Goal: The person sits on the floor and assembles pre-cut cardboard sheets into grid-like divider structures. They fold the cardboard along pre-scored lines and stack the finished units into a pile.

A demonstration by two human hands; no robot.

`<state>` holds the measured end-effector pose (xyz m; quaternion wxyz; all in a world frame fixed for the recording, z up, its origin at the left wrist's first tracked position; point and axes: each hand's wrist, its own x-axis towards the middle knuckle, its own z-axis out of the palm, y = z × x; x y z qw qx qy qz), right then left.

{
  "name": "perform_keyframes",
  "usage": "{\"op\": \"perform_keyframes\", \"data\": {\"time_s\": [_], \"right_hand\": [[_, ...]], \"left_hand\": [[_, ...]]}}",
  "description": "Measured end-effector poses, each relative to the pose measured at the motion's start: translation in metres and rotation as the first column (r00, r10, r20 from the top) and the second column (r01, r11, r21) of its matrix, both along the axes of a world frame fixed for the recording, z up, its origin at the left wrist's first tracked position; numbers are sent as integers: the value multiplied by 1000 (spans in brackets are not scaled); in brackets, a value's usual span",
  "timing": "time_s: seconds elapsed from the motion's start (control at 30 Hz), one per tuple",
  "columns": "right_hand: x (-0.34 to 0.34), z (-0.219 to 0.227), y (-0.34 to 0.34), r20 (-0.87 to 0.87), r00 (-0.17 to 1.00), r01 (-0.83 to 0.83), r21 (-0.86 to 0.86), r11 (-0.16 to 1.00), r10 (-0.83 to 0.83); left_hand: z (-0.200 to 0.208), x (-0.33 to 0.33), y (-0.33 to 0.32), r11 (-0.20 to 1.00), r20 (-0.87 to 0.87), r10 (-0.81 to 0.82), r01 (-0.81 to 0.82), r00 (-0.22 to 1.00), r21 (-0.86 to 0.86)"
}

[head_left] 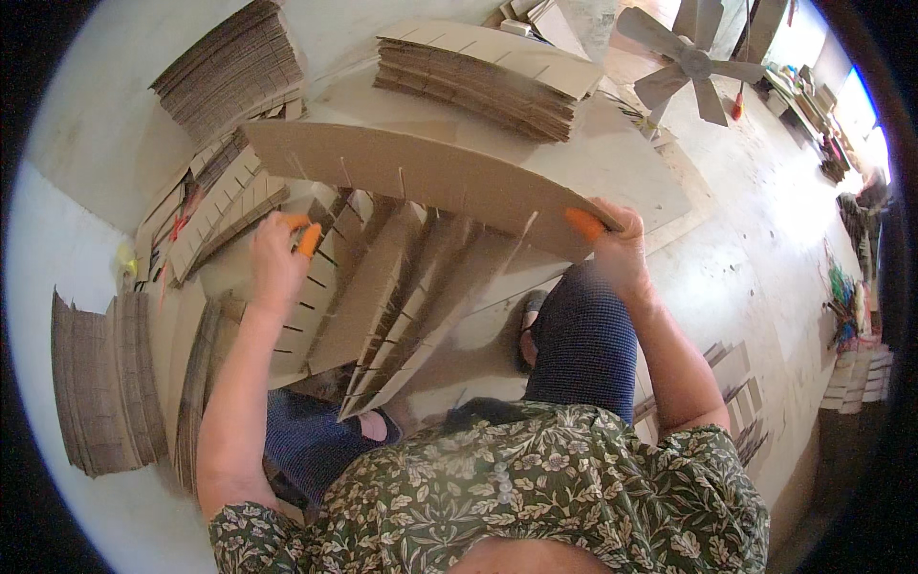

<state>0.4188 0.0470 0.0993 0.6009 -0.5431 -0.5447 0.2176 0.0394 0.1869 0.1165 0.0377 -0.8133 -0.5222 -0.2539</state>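
A long brown cardboard strip (430,182) with slots along its lower edge lies across the middle. My right hand (622,251) grips its right end, fingers closed round the board. Under it, several slotted cardboard strips (411,297) stand fanned out between my legs, their tops meeting the long strip's slotted edge. My left hand (279,256) is near their left side, below the long strip's left end. Its fingers are half bent and a little apart, with nothing visible between them. Orange finger covers (308,239) sit on fingertips of both hands.
Stacks of slotted cardboard stand ahead (478,81), at the far left (225,77) and by the left wall (105,383). Loose strips (215,206) lie beyond my left hand. A fan (693,62) stands at the far right. More cardboard pieces (741,392) lie right of my leg.
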Motion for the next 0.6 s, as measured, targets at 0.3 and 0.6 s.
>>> {"op": "perform_keyframes", "data": {"time_s": [0.3, 0.6], "right_hand": [[-3, 8, -3, 77, 996, 37, 22, 999, -39], [13, 20, 0, 126, 992, -25, -7, 1000, 26]], "left_hand": [[-24, -2, 81, 914, 267, 101, 17, 958, -405], [-14, 8, 53, 978, 208, 179, -152, 961, -139]]}}
